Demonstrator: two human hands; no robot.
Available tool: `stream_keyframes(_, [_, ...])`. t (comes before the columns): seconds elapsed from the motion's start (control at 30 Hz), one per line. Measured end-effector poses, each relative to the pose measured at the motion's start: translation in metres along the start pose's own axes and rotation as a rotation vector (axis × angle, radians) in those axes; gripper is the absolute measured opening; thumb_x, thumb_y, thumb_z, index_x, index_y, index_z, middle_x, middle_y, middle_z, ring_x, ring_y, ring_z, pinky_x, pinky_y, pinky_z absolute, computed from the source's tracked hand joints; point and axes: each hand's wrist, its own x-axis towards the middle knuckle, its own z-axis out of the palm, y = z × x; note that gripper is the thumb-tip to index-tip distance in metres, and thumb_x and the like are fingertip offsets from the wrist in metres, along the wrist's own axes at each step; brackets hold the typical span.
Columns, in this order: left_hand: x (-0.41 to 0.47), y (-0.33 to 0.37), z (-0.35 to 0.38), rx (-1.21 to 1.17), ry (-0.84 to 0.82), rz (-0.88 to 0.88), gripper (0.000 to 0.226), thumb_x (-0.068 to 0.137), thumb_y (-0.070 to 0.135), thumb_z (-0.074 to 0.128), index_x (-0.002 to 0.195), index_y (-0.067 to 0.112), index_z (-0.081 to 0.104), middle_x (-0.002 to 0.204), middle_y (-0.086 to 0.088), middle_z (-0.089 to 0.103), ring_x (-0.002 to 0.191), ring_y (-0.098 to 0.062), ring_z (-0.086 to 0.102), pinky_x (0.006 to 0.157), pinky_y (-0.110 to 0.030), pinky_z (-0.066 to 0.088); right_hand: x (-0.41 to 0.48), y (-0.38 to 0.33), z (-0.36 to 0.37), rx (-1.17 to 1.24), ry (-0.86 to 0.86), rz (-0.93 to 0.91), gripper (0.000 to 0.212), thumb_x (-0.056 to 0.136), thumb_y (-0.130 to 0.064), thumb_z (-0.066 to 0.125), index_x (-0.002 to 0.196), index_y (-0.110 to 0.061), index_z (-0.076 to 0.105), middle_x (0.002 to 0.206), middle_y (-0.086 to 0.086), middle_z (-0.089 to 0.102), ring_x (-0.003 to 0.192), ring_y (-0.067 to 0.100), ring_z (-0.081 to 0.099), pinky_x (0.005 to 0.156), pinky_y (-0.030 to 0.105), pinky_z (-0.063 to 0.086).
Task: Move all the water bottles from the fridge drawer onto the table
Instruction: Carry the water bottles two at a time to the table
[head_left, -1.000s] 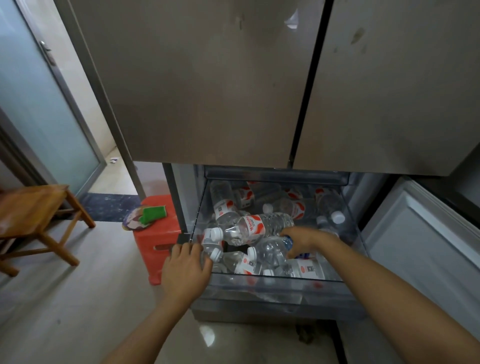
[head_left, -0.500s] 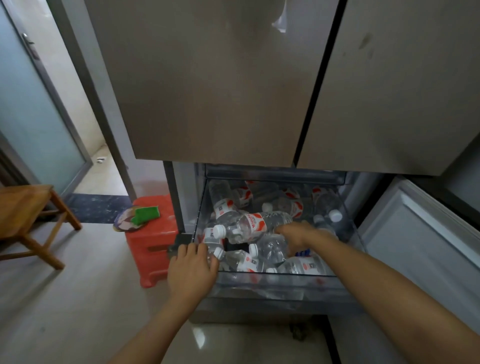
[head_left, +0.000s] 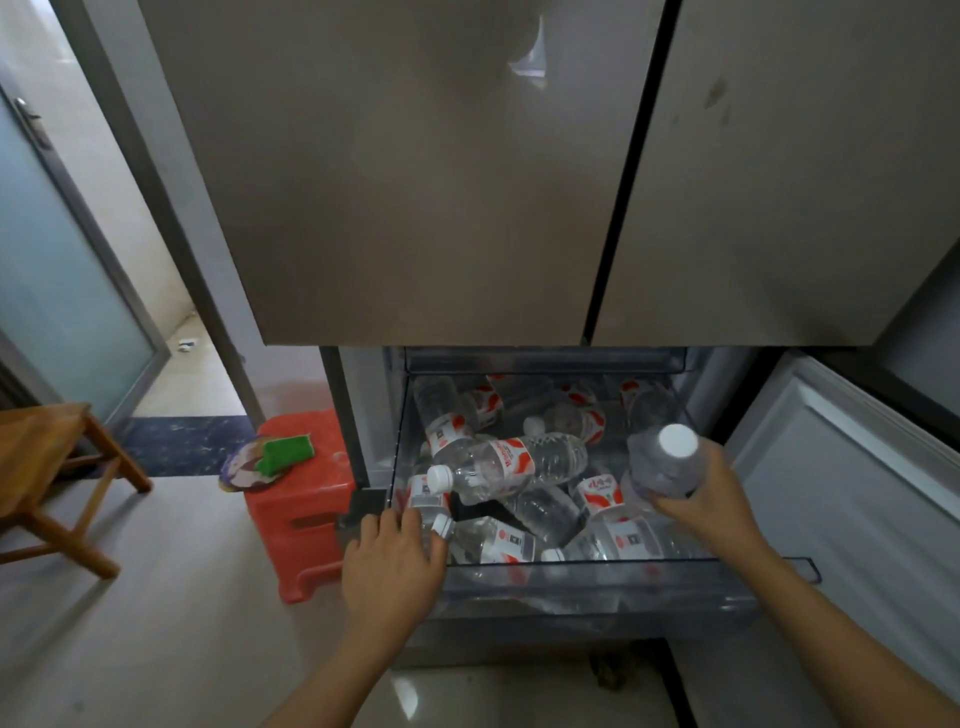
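Observation:
The clear fridge drawer (head_left: 597, 577) stands pulled out below the closed fridge doors, holding several water bottles with red and white labels. One bottle (head_left: 511, 461) lies across the top of the pile. My right hand (head_left: 701, 499) grips a bottle (head_left: 662, 462) upright, white cap up, raised over the drawer's right side. My left hand (head_left: 392, 561) rests on the drawer's front left corner, its fingers touching a capped bottle (head_left: 434, 514) there.
A red plastic stool (head_left: 301, 499) with a green sponge (head_left: 288, 452) on it stands left of the drawer. A wooden stool (head_left: 47, 467) is at far left. An open white fridge door (head_left: 852, 493) flanks the drawer's right side.
My right hand has lifted a bottle out of the pile and moved it up and to the right. The left hand has stayed at the drawer's front left corner.

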Motion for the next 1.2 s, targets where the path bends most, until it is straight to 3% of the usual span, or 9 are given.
stream_keyframes(0.1, [0.0,0.0,-0.001,0.019,-0.03,-0.006,0.039,0.073,0.036,0.036,0.068,0.01,0.064,0.063,-0.009,0.061,0.059,-0.03,0.057,0.048,-0.032,0.046,-0.01,0.016,0.0,0.214,0.189,0.193,0.106,0.038,-0.056,0.086,0.122,-0.003,0.047,0.116,0.014,0.059,0.105,0.027,0.059,0.087,0.029,0.053])
stream_keyframes(0.23, [-0.002,0.001,-0.004,0.042,-0.071,-0.001,0.038,0.071,0.037,0.036,0.067,0.013,0.065,0.064,-0.007,0.062,0.061,-0.029,0.058,0.052,-0.033,0.045,-0.014,0.009,-0.002,0.306,0.305,0.253,0.083,0.064,-0.008,0.082,0.131,0.001,0.035,0.13,0.02,0.048,0.119,0.034,0.049,0.097,0.043,0.043])
stream_keyframes(0.37, [-0.001,0.008,-0.01,-0.113,-0.002,-0.007,0.036,0.075,0.034,0.042,0.078,0.009,0.067,0.076,-0.011,0.065,0.072,-0.033,0.06,0.06,-0.039,0.047,-0.016,0.006,-0.002,0.291,0.3,0.272,0.079,0.069,-0.005,0.079,0.133,-0.001,0.032,0.133,0.02,0.046,0.121,0.035,0.047,0.098,0.041,0.04])
stream_keyframes(0.47, [0.016,0.031,-0.02,-0.489,-0.018,-0.219,0.033,0.085,0.023,0.059,0.111,0.003,0.059,0.11,-0.017,0.058,0.103,-0.032,0.051,0.08,-0.038,0.041,-0.016,0.006,-0.003,0.28,0.29,0.283,0.082,0.069,-0.009,0.079,0.135,-0.005,0.031,0.134,0.018,0.046,0.122,0.034,0.046,0.101,0.044,0.04])
stream_keyframes(0.6, [0.062,0.048,-0.003,-0.919,-0.266,-0.61,0.068,0.08,0.029,0.067,0.134,0.006,0.034,0.135,-0.019,0.041,0.119,-0.035,0.045,0.096,-0.044,0.043,-0.016,0.003,-0.003,0.302,0.303,0.295,0.083,0.069,-0.009,0.079,0.137,-0.006,0.03,0.135,0.017,0.046,0.123,0.034,0.046,0.1,0.041,0.039])
stream_keyframes(0.7, [0.078,0.054,0.01,-1.04,-0.379,-0.769,0.071,0.076,0.027,0.072,0.132,0.009,0.031,0.129,-0.018,0.046,0.11,-0.036,0.052,0.092,-0.05,0.048,-0.016,0.001,-0.003,0.293,0.304,0.29,0.082,0.07,-0.01,0.079,0.136,-0.004,0.031,0.133,0.018,0.048,0.12,0.034,0.048,0.095,0.036,0.04])
stream_keyframes(0.83, [0.085,0.059,0.016,-1.231,-0.312,-0.916,0.061,0.078,0.012,0.071,0.128,0.003,0.038,0.113,-0.015,0.052,0.092,-0.029,0.055,0.079,-0.038,0.05,-0.015,0.002,-0.003,0.291,0.315,0.285,0.081,0.069,-0.012,0.08,0.134,-0.005,0.033,0.131,0.017,0.05,0.118,0.033,0.05,0.09,0.032,0.04])
stream_keyframes(1.03, [0.082,0.046,0.023,-1.655,-0.3,-1.183,0.063,0.07,0.009,0.077,0.126,0.004,0.048,0.121,-0.017,0.056,0.087,-0.026,0.059,0.065,-0.03,0.052,-0.016,0.002,-0.002,0.287,0.308,0.271,0.08,0.069,-0.012,0.079,0.134,-0.006,0.033,0.13,0.015,0.05,0.118,0.032,0.05,0.091,0.033,0.041])
stream_keyframes(1.2, [0.075,0.056,0.026,-1.656,-0.143,-1.139,0.051,0.072,0.016,0.077,0.117,0.006,0.056,0.11,-0.012,0.062,0.096,-0.025,0.06,0.086,-0.032,0.049,-0.016,0.002,-0.002,0.289,0.304,0.272,0.08,0.069,-0.013,0.079,0.134,-0.007,0.033,0.131,0.015,0.05,0.118,0.031,0.05,0.092,0.036,0.042])
